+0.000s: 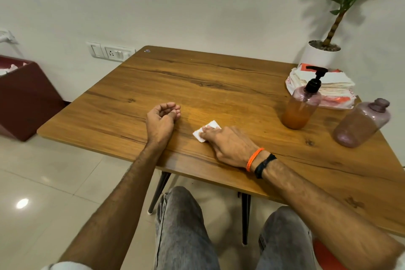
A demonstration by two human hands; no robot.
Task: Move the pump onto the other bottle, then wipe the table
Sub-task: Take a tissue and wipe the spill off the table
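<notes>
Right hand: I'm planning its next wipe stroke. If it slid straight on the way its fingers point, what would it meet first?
The right hand presses a white tissue and points up-left. Likely first the left hand, resting nearby on the table, though it may just pass beside it.

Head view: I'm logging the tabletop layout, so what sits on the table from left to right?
Left hand → white folded tissue under the right hand → orange-filled pump bottle → capped pinkish bottle.
</notes>
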